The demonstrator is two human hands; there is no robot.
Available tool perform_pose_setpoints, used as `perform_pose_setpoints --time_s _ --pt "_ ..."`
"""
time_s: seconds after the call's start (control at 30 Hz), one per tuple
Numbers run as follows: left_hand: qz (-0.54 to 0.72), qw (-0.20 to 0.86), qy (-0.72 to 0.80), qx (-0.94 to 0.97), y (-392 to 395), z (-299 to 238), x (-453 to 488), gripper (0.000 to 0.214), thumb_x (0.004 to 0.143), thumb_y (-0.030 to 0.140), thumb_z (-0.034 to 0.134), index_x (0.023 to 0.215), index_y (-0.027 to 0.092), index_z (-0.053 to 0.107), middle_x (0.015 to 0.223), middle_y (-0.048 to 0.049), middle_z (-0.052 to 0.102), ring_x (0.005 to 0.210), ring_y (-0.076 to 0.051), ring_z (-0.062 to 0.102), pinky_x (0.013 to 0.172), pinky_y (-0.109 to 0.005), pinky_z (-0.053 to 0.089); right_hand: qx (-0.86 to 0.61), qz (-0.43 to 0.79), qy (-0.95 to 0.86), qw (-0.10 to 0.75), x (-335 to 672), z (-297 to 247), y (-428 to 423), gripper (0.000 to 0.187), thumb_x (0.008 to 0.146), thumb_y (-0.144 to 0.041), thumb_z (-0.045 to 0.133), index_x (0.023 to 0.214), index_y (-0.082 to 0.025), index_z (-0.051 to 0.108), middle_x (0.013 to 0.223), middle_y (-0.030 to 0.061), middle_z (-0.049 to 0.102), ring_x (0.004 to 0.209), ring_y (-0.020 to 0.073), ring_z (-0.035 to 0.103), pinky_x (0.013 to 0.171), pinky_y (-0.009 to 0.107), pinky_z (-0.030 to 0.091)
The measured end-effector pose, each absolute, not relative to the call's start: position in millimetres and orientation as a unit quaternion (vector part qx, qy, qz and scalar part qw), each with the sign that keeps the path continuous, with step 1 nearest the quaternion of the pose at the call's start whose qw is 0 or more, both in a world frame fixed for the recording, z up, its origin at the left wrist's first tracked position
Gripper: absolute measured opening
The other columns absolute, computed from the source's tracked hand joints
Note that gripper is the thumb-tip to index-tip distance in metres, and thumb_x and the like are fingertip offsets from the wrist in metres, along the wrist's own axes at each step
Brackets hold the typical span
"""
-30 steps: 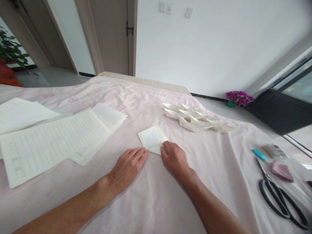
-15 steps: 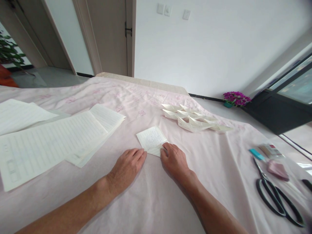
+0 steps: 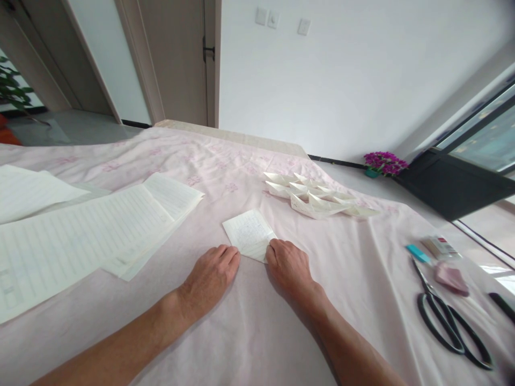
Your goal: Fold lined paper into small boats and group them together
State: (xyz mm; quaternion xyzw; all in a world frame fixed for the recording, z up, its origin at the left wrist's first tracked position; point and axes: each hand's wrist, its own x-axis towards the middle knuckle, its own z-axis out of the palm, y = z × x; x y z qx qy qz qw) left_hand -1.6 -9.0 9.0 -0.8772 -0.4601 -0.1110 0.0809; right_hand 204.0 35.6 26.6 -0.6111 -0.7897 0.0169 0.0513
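Two bare hands with bare forearms show from the lower edge: the left hand (image 3: 211,271) just left of the folded paper (image 3: 249,233), the right hand (image 3: 287,265) just right of it. Both forearms are uncovered as far as they show. The fingers are broad, the knuckles creased. The nails seem short, though they are too small to be sure.

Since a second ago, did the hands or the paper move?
Hardly anything. The left hand and right hand still rest at the near edge of the folded paper; nothing was picked up or let go. The paper boats, sheets and scissors lie where they were. Only the view shifted slightly.
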Motion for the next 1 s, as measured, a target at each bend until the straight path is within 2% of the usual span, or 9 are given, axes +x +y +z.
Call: perform_pose_setpoints --time_s 0.37,0.63,1.0 --pt "-0.060 0.067 -0.476 -0.875 -6.6 8.9 1.8 0.024 0.089 0.009 0.052 0.112 0.013 0.060 0.102 -0.0088 0.062 0.093 -0.023 0.056 0.078 -0.038 0.052 -0.630 0.008 -0.775 0.051 205.4 18.4 39.3 0.025 0.090 -0.027 0.045 0.073 -0.019 0.062 0.076 0.0041 0.069 0.063 0.0131 0.053 0.057 0.031 0.013" --pt "-0.045 0.082 -0.465 -0.880 -8.3 11.3 1.0 0.037 0.092 0.012 0.049 0.129 0.012 0.052 0.105 -0.0095 0.062 0.094 -0.023 0.056 0.078 -0.037 0.050 -0.641 0.026 -0.765 0.055 205.7 19.8 41.1 0.028 0.093 -0.031 0.045 0.077 -0.019 0.065 0.077 0.0036 0.068 0.063 0.0129 0.052 0.057 0.029 0.016" --pt "-0.052 0.093 -0.467 -0.878 -9.2 9.4 1.1 0.038 0.091 0.011 0.051 0.129 0.012 0.053 0.104 -0.0095 0.062 0.093 -0.023 0.056 0.077 -0.037 0.050 -0.655 0.035 -0.753 0.046 204.4 18.9 44.9 0.028 0.092 -0.036 0.046 0.078 -0.020 0.065 0.077 0.0035 0.069 0.063 0.0135 0.054 0.057 0.029 0.016"
